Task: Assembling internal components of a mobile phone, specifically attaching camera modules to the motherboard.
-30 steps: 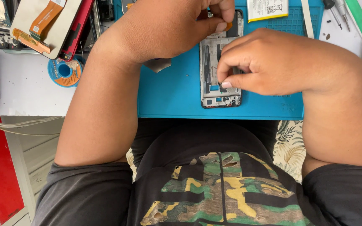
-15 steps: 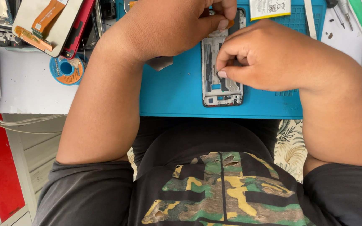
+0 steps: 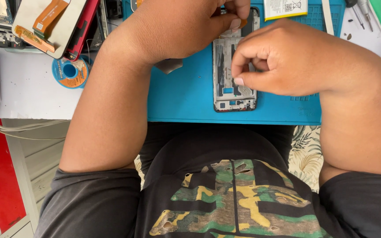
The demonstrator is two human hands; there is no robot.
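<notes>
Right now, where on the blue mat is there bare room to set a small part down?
The blue mat is bare between the left hand's forearm and the phone frame. A thin strip runs along the near edge. The far right corner is crowded with tools.

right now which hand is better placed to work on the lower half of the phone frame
Probably the right hand: its pinched fingertips hover over the middle of the phone frame on the blue mat. The left hand is up at the frame's top end, fingers on an orange piece there.
</notes>
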